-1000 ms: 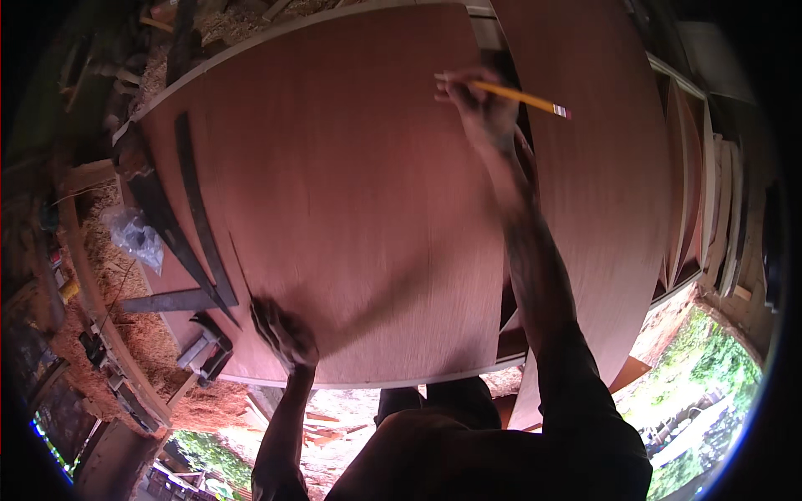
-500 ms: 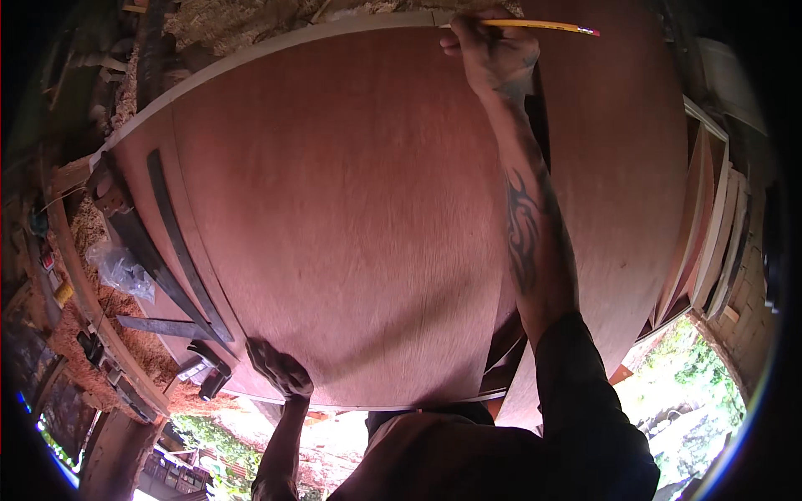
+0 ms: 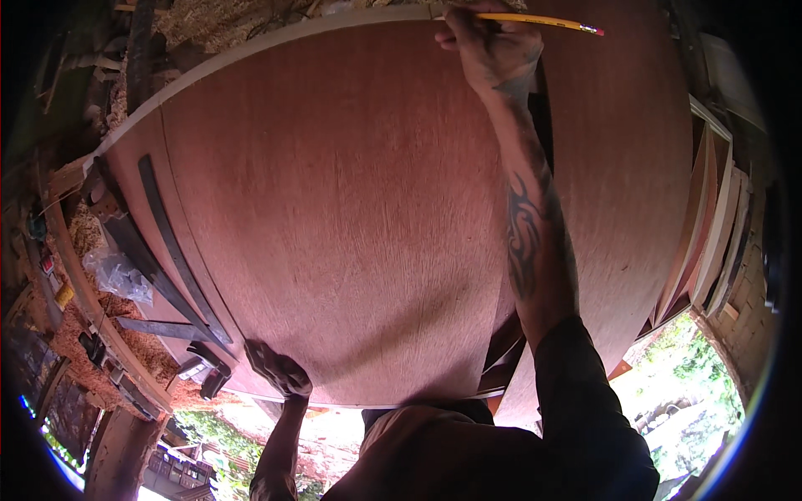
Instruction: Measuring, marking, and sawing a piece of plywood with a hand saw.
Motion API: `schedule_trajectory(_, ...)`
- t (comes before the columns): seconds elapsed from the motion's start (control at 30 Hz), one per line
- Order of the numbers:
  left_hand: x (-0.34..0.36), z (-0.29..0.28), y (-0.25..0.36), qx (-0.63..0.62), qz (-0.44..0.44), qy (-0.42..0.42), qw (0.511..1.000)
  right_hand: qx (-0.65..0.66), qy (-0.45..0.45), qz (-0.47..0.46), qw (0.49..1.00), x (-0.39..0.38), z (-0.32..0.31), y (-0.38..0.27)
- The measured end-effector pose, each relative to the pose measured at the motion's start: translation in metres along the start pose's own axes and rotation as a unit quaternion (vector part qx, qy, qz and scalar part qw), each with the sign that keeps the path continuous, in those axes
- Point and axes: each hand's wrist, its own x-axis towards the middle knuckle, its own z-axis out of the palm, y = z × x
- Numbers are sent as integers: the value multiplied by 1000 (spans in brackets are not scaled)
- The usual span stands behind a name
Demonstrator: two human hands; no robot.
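A broad reddish plywood panel [image 3: 351, 184] lies under both my hands. At its far edge, beside a pale wood strip [image 3: 251, 50], my right hand [image 3: 493, 54] is closed round a yellow pencil [image 3: 547, 21]. The pencil lies nearly level, its pink eraser end to the right; the tip is hard to make out by the fingers. My left hand [image 3: 280, 371] rests on the panel near its front edge, fingers stretched toward the left. Left of that hand lie a dark flat metal strip [image 3: 174, 238], a handsaw [image 3: 150, 259] and a black-and-silver tool [image 3: 211, 370].
Another reddish board [image 3: 618, 192] lies right of the panel, with a dark gap between. A clear plastic bag [image 3: 121, 275] sits at the left among wood shavings. Several boards [image 3: 710, 217] stand at the right. A curved wooden piece [image 3: 92, 309] runs along the left.
The whole view has shifted slightly, moving the panel's far edge a little higher. My right hand keeps the pencil at that edge, and my left hand stays on the panel.
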Motion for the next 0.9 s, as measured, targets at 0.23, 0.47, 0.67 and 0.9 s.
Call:
schedule_trajectory(0.23,-1,0,-1,5,-15,-7,1000,11,-5,17,1000,1,0,4)
schedule_trajectory(0.47,0,0,0,6,-20,-5,1000,16,-36,8,999,2,-4,0)
schedule_trajectory(0.67,0,2,-2,-2,-10,-1,1000,-3,-49,-14,999,3,-4,-2)
schedule_trajectory(0.9,-1,2,-2,3,1,-3,1000,25,-43,-1,999,2,-3,-2)
